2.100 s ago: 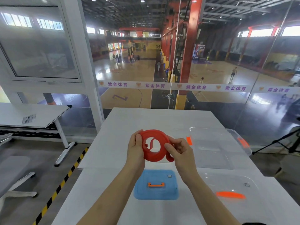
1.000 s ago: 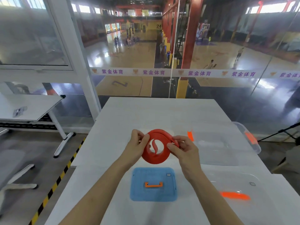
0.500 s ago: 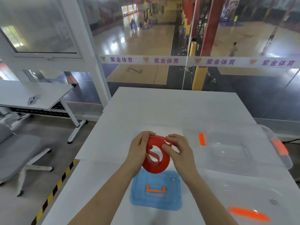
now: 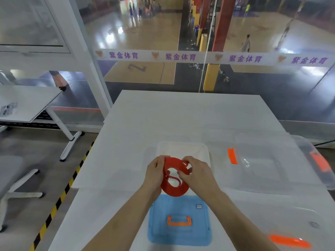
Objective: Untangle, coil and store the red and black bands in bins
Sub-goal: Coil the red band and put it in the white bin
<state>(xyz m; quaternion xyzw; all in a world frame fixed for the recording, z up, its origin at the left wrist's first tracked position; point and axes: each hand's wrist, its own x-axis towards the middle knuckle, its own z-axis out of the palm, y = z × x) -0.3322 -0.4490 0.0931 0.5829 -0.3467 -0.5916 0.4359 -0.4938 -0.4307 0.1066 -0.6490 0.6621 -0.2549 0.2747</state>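
You are in a glass-walled room overlooking an indoor sports hall. Through the glass wall (image 4: 272, 84) you see wooden courts (image 4: 141, 33) with painted lines, players (image 4: 246, 43) and red columns (image 4: 222, 24). A strip of purple lettering (image 4: 179, 56) crosses the pane. On your side are a white table (image 4: 181, 115), a second table (image 4: 27, 102) and a grey chair (image 4: 9, 171).

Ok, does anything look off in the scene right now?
Only the red band, gripped by left hand and right hand: its inner end curls loose across the coil's hole instead of lying against the turns. Nothing spilled.
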